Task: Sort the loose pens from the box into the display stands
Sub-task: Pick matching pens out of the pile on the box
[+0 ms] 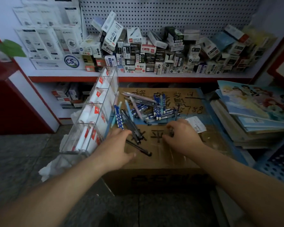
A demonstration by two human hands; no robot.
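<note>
A heap of loose pens (146, 107), blue, pink and black, lies on top of a closed cardboard box (154, 161). A clear acrylic display stand (92, 115) with several compartments and white-and-red cards leans at the box's left edge. My left hand (116, 145) rests on the box, fingers curled round a bundle of dark pens (133, 128) that sticks out toward the heap. A single black pen (139, 148) lies by its thumb. My right hand (182, 133) pinches a small dark pen (170, 131) at the near edge of the heap.
A shelf (138, 76) above the box carries many stacked pen cartons under a pegboard. A pile of books (252, 115) sits at the right beside a blue perforated basket (275, 167). A paper slip (195, 123) lies near my right hand. Grey floor tiles show at the left.
</note>
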